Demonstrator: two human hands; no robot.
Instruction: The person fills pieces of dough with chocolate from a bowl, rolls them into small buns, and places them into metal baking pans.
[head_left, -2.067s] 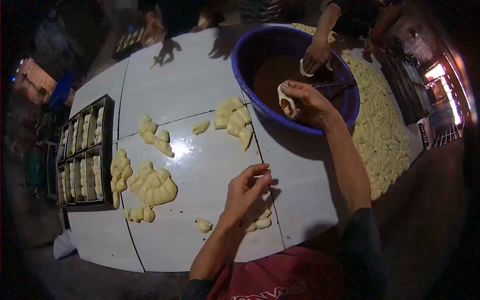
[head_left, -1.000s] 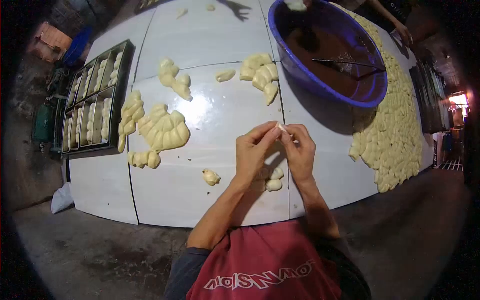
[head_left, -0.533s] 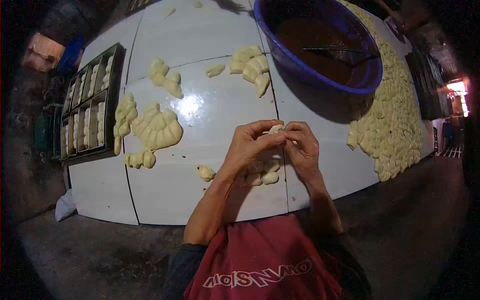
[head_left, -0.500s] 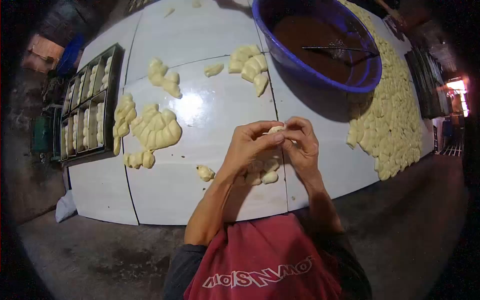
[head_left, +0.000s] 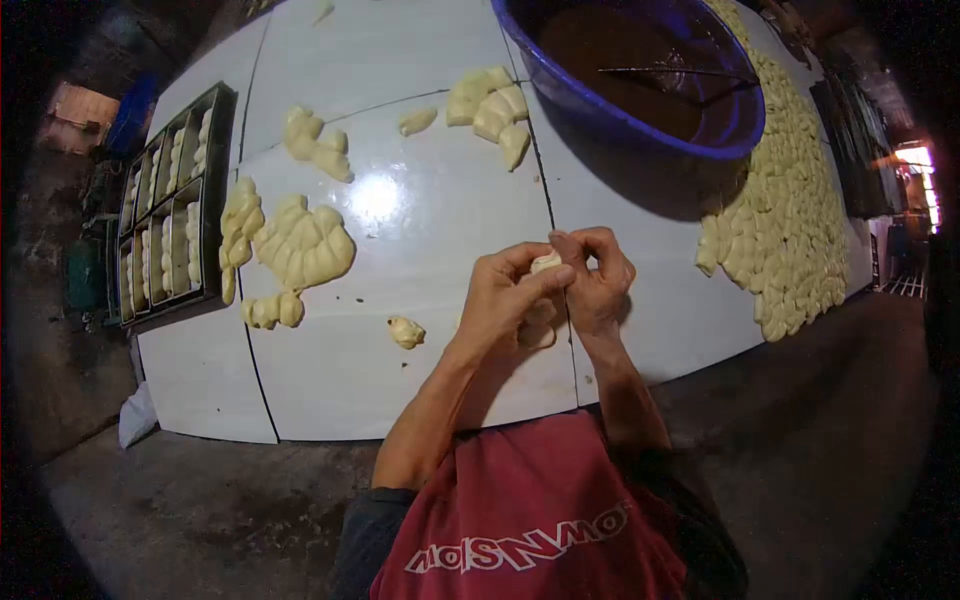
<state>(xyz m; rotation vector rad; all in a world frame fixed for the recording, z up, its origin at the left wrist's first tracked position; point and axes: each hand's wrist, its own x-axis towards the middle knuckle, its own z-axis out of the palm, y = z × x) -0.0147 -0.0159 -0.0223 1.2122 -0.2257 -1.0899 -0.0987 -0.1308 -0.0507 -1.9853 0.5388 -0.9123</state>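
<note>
Between the fingertips of both hands is a small piece of pale dough (head_left: 545,262). My left hand (head_left: 505,295) is closed around it, thumb laid along the near side. My right hand (head_left: 598,280) pinches at the same piece from the right, its fingers bent. Under the hands, partly covered by them, more dough pieces (head_left: 538,334) lie on the white tiled table (head_left: 420,230). A lone dough lump with brown filling showing (head_left: 406,332) sits to the left of my left forearm.
At left stands a dark metal tray (head_left: 222,130) with rows of dough pieces in compartments. Dough clusters (head_left: 305,243) lie near it and farther back (head_left: 492,112). A blue basin (head_left: 640,135) holds brown filling and a dark stick-like tool. Many dough pieces (head_left: 785,230) cover the right side.
Both hands still hold the dough piece. My right fingers have curled in closer against it. The whole view has shifted slightly, with the table's things appearing a little higher and farther left.
</note>
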